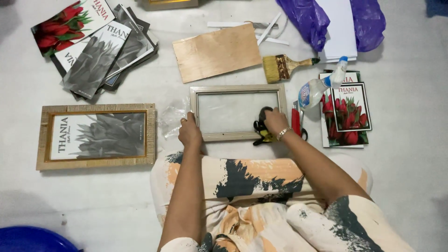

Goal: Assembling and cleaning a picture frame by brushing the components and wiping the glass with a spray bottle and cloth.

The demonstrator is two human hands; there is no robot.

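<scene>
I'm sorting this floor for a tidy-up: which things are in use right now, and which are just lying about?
In use: empty frame, steadied by left hand; dark cloth under right hand.

Lying about: framed print, wooden board, paintbrush, spray bottle, print stack, purple bag.

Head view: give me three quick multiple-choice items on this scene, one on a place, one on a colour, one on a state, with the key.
1. Where does the paintbrush lie?
A. right of the wooden board
B. on the finished frame
C. inside the empty frame

2. What colour is the plastic bag at the top?
A. green
B. purple
C. yellow

3. What is the left hand doing?
A. holding the spray bottle
B. lifted in the air
C. resting on the empty frame's left edge

Key: A, the brush lies just right of the board; B, the bag is plainly purple; C, the fingers lie on the frame's left rail.
</scene>
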